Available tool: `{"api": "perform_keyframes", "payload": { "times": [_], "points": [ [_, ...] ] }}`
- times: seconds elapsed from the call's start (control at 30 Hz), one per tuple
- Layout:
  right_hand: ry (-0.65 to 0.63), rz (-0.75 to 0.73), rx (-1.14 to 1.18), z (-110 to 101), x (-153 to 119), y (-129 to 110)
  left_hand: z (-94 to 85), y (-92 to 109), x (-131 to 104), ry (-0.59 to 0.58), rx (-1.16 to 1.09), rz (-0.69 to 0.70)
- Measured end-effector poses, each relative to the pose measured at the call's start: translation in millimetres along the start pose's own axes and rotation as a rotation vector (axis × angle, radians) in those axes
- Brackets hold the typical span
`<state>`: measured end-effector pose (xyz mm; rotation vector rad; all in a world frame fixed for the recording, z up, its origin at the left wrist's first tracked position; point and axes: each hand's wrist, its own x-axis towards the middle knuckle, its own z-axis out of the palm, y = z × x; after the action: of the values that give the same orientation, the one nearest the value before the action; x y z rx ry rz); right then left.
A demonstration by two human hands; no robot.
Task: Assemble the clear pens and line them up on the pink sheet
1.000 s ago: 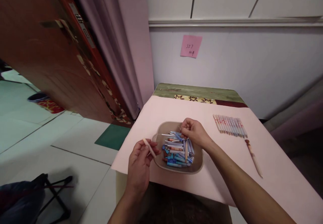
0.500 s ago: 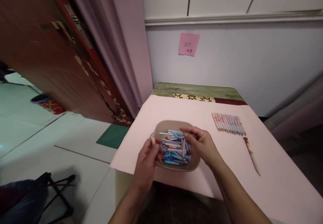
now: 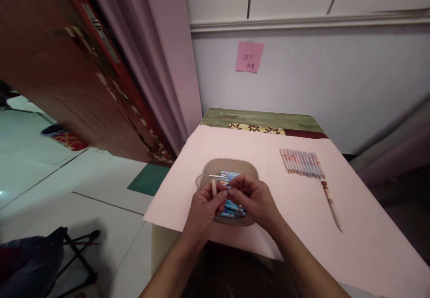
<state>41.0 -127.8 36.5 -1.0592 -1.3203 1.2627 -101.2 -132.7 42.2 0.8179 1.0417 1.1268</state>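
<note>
My left hand (image 3: 208,204) is closed around a short beige pen part (image 3: 214,188) that points upward from the fingers. My right hand (image 3: 249,198) pinches its thumb and fingertips together right against the left fingertips; what lies in that pinch is too small to make out. Both hands hover over a grey-beige plastic basin (image 3: 207,167). Inside it lie loose pen parts (image 3: 231,207), many of them blue and some white, partly covered by my hands.
On the pink-covered table (image 3: 285,217), a row of several assembled pens (image 3: 302,163) lies at the right. Just below the row rests a beige pen with a brown top (image 3: 331,206). A pink note (image 3: 250,57) sticks to the wall behind.
My right hand has moved left from the basin's right side to meet my left hand. The left hand still holds the beige pen part. The view has shifted slightly.
</note>
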Motion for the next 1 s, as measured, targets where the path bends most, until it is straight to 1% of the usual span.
{"api": "perform_keyframes", "payload": {
  "times": [0.07,0.17,0.23,0.3,0.33,0.4,0.47,0.53,0.6,0.7,0.8,0.87,1.0],
  "points": [
    [0.028,-0.02,-0.027,-3.7,3.6,-1.9,1.0,4.9,2.4,0.0,0.034,0.025],
    [0.12,-0.083,-0.187,-21.5,9.0,-2.9,-2.5,13.1,6.8,0.059,0.011,0.08],
    [0.199,-0.123,-0.403,-37.5,10.5,-2.9,-9.2,16.5,9.5,0.126,-0.082,0.12],
    [0.251,-0.126,-0.702,-50.4,9.7,-2.7,-17.5,16.9,10.9,0.172,-0.175,0.137],
    [0.26,-0.111,-0.851,-54.1,8.7,-2.4,-21.2,16.2,11.0,0.186,-0.203,0.132],
    [0.232,-0.058,-1.089,-55.4,6.4,-1.6,-26.3,14.1,9.8,0.196,-0.218,0.104],
    [0.161,-0.007,-1.221,-50.9,4.7,-0.5,-27.7,13.0,7.0,0.192,-0.192,0.085],
    [0.105,0.02,-1.275,-45.5,3.9,0.7,-26.7,14.1,3.7,0.197,-0.15,0.089],
    [0.097,0.032,-1.281,-42.5,3.7,1.3,-25.4,16.6,1.0,0.199,-0.121,0.092],
    [0.122,0.056,-1.238,-41.5,3.8,0.8,-25.3,19.8,-0.2,0.203,-0.128,0.073],
    [0.08,0.085,-1.167,-34.4,4.8,-0.2,-27.4,19.7,2.1,0.243,-0.18,0.081],
    [0.002,0.089,-1.142,-22.4,7.2,-0.5,-30.0,18.7,4.7,0.274,-0.23,0.119],
    [-0.21,0.073,-1.183,10.4,18.5,0.9,-36.3,18.1,6.8,0.312,-0.303,0.186]
  ]
}}
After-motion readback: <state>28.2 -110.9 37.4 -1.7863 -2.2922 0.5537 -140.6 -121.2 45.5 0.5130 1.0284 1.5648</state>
